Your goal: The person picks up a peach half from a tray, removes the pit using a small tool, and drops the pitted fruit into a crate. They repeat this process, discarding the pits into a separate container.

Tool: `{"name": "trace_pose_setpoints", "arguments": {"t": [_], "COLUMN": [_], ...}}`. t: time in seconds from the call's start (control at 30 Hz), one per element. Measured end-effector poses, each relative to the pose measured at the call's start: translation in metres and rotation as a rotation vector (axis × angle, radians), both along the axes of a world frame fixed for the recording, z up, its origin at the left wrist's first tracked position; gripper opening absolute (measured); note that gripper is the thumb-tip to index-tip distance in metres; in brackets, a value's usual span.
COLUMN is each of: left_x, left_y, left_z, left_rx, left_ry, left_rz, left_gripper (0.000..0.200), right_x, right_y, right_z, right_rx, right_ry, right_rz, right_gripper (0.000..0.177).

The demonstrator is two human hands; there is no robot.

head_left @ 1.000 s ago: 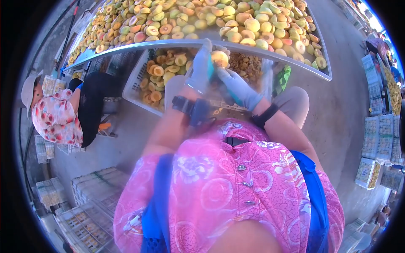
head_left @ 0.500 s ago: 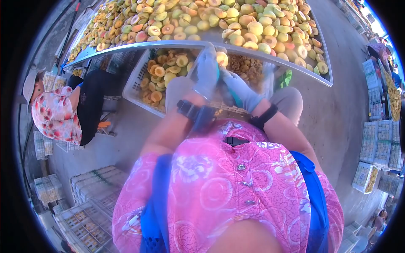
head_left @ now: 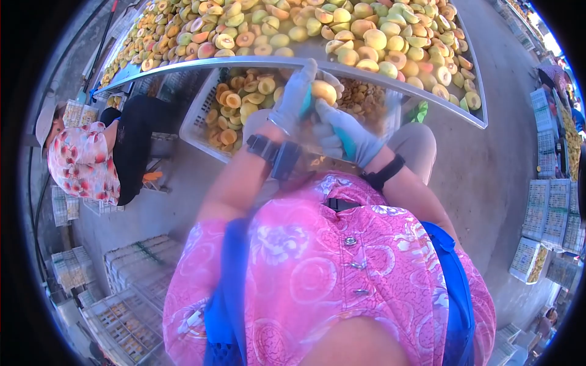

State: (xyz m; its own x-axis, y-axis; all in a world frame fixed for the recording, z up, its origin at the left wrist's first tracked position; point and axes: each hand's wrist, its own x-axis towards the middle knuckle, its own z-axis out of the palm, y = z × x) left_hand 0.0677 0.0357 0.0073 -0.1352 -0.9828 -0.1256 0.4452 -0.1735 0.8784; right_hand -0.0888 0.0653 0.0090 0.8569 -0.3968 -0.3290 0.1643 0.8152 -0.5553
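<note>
My left hand [head_left: 296, 97], in a grey-white glove with teal on the palm side, is closed around a yellow peach [head_left: 323, 91] just below the metal table edge. My right hand [head_left: 348, 133], gloved alike, has its thumb end close against the peach and its other fingers curled in. Whatever those fingers hold is hidden. Below and left of the hands sits a white crate [head_left: 190, 127] with halved peaches [head_left: 249, 100] in it. Brown pieces, perhaps pits [head_left: 364, 100], lie behind my right hand.
A metal-edged table [head_left: 201, 63] heaped with whole and halved peaches [head_left: 390, 39] spans the front. On the left a person [head_left: 82, 158] in a flowered shirt sits. Stacked crates [head_left: 137, 262] stand lower left, more crates [head_left: 546, 207] at the right.
The peach now shows clearly between my hands. My right hand has turned, with its curled fingers more visible, and my left hand has shifted slightly left.
</note>
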Motion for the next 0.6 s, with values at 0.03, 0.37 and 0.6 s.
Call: {"name": "trace_pose_setpoints", "arguments": {"t": [0.03, 0.37, 0.6], "left_x": [0.000, -0.002, -0.003], "left_y": [0.000, 0.007, 0.009], "left_z": [-0.001, -0.010, -0.013], "left_rx": [0.007, 0.055, 0.128], "left_ry": [-0.005, 0.280, 0.581], "left_rz": [0.000, -0.041, -0.105], "left_gripper": [0.070, 0.066, 0.056], "right_x": [0.001, 0.001, 0.000], "right_y": [-0.001, 0.008, 0.007], "right_z": [-0.004, 0.000, 0.000], "right_rx": [0.001, 0.336, 0.351], "right_ry": [0.001, -0.254, -0.332], "right_rz": [0.000, 0.048, 0.060], "right_gripper": [0.040, 0.033, 0.035]}}
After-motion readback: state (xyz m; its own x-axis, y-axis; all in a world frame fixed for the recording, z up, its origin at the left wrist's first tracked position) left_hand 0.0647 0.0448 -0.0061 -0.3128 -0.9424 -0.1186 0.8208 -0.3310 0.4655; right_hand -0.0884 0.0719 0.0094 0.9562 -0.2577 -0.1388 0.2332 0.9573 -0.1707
